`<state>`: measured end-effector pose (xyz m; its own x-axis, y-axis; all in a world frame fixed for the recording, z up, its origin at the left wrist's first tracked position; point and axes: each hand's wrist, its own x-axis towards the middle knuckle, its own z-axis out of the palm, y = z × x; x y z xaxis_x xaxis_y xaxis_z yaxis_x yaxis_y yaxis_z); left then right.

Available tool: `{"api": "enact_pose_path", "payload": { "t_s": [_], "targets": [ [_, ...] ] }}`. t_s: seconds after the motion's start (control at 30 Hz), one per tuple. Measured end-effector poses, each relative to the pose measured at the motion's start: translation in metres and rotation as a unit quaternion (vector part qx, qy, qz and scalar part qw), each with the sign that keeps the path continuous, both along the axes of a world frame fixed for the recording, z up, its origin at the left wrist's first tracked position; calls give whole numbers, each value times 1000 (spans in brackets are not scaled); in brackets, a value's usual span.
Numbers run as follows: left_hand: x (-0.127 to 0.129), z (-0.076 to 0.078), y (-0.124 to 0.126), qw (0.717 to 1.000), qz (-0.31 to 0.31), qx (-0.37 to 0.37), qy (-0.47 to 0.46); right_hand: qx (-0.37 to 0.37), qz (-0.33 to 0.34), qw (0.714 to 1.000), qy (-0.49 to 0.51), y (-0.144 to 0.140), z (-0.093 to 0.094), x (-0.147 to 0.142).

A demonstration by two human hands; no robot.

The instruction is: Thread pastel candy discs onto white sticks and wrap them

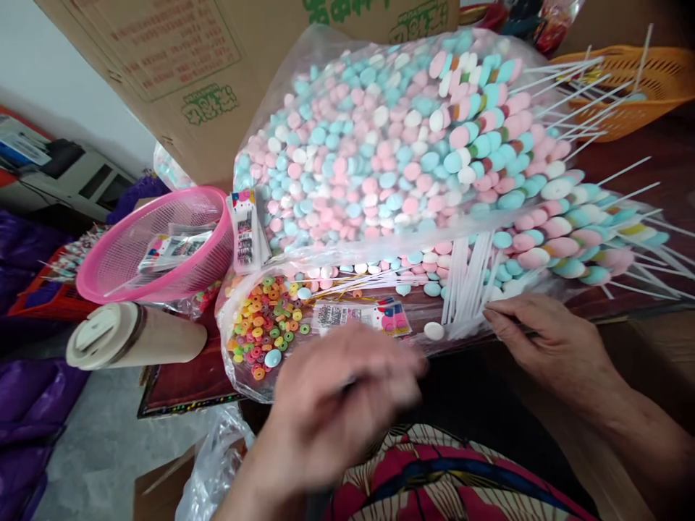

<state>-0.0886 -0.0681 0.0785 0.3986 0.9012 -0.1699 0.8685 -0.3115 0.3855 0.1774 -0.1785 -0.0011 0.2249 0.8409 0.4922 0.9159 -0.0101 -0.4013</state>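
1. The right hand (548,340) rests fingertips on the bundle of white sticks (470,278) at the tabletop (190,380) edge, grip loose, clasping nothing.
2. The left hand (337,405) is blurred; grip unclear.
3. The sticks look light, stiff and slippery; best pinched mid-length.
4. The candy bag (380,145), ring candies (260,325), pink basket (163,246) and cup (135,336) crowd them.

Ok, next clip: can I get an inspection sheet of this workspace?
Surface: dark red table, crowded.
Job's things: white sticks in a bundle; big clear bag of pastel candies; finished candy skewers stacked at right.
Clutter: bag of small ring candies, pink basket holding labels, lidded cup lying down, orange basket.
Fingers: right hand touching the sticks; left hand blurred, grip unclear.
Cables: nothing seen.
Surroundings: cardboard boxes behind.
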Motion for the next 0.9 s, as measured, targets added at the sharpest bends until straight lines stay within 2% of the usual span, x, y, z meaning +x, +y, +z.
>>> {"api": "enact_pose_path", "payload": {
  "t_s": [0.07,0.13,0.17,0.27,0.4,0.5,0.63,0.73,0.8,0.9],
  "targets": [
    [25,-11,26,984,-170,33,-31,7,7,1000,9,-2,0,-3],
    [43,-25,46,956,-279,88,19,10,28,999,15,-2,1,-9],
    [49,-32,53,949,-296,98,54,11,40,999,18,-2,1,-13],
    [54,-50,70,945,-296,91,108,20,59,997,38,-2,2,-24],
    [46,-58,82,953,-285,74,71,25,69,995,70,-3,3,-30],
    [42,-52,82,962,-263,75,-11,26,79,993,81,5,7,-31],
    [45,-27,72,956,-247,80,-138,36,76,990,115,42,28,-36],
    [48,-10,60,942,-265,19,-204,-38,156,970,181,71,45,-46],
    [46,-8,51,944,-234,-24,-232,-79,198,950,227,78,49,-54],
    [42,-20,40,958,-161,-71,-226,-109,179,930,302,74,42,-58]
  ]
}}
